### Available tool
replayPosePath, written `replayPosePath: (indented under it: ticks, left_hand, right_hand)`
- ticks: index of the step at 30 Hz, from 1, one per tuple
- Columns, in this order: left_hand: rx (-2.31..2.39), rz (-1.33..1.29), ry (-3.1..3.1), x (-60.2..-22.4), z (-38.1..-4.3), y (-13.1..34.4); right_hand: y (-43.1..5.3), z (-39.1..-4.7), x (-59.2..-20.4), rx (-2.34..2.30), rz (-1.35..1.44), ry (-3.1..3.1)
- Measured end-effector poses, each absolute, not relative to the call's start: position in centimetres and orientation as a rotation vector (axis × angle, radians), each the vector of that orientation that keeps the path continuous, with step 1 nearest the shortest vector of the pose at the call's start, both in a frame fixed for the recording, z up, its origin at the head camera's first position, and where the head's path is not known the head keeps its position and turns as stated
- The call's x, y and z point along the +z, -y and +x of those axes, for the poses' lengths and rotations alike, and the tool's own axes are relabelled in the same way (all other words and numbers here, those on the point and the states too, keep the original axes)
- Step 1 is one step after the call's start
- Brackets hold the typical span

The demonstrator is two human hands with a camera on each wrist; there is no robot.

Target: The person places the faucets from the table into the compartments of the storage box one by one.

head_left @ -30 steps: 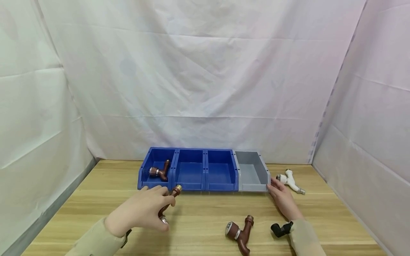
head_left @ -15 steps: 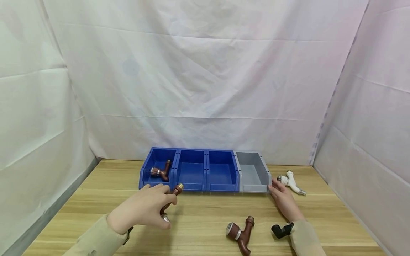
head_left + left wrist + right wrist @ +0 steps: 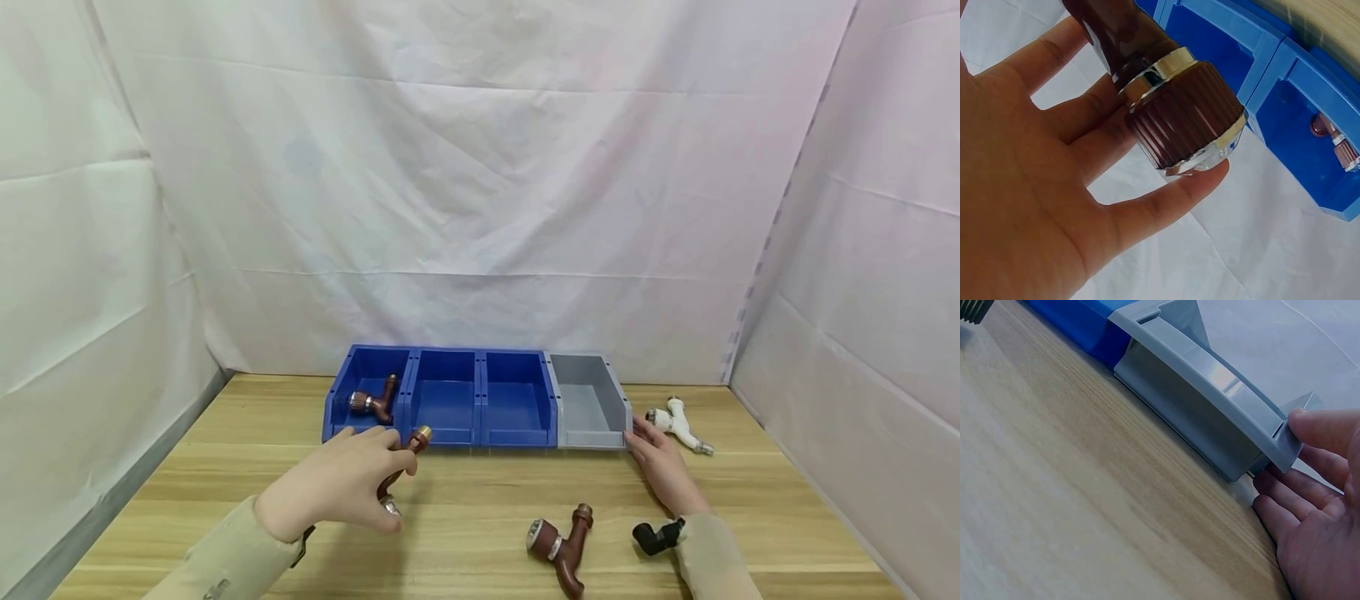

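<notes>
Brown tap [image 3: 1185,115]: pinched in the left hand [image 3: 337,483], thumb and fingers half spread; slanted lengthwise, brass end [image 3: 424,434] toward the blue bins [image 3: 444,436] just beyond. Right hand [image 3: 663,471], farther off: grips near corner of grey bin [image 3: 596,439].

- I could reach down through the open tops of the two middle blue bins [image 3: 447,436]; a dividing wall stands between them.
- My left grip [image 3: 337,485], with its held tap [image 3: 1186,106], obstructs the leftmost bin's [image 3: 360,434] front.
- A strip of bench [image 3: 495,483] gives passage between the gray bin [image 3: 594,439] and the foreground tap [image 3: 570,554].
- My right grip [image 3: 663,469] and the white tap [image 3: 680,427] crowd the gray bin's right side.
</notes>
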State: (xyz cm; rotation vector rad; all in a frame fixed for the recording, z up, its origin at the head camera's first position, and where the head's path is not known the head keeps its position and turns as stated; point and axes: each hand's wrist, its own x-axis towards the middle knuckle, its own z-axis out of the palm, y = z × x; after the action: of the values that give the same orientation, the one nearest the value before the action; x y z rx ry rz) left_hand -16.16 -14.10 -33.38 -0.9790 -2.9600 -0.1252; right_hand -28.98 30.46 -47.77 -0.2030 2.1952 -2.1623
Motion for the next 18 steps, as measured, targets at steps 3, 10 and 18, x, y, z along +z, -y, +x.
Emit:
replayPosePath:
  ticks: [3, 10, 18]
  left_hand:
    - [-0.118, -0.976, 2.955, -33.43, -16.22, 14.00]
    - [-0.084, -0.986, 2.934, -33.12, -16.46, 13.52]
    - [-0.052, -0.991, 2.939, -32.55, -16.62, 13.13]
  right_hand:
    - [-30.45, -28.97, -47.69, -2.161, -0.208, -2.192]
    - [-30.47, -28.91, -47.57, -2.163, -0.215, -2.196]
    - [-30.40, -28.99, -47.61, -2.148, -0.200, -2.203]
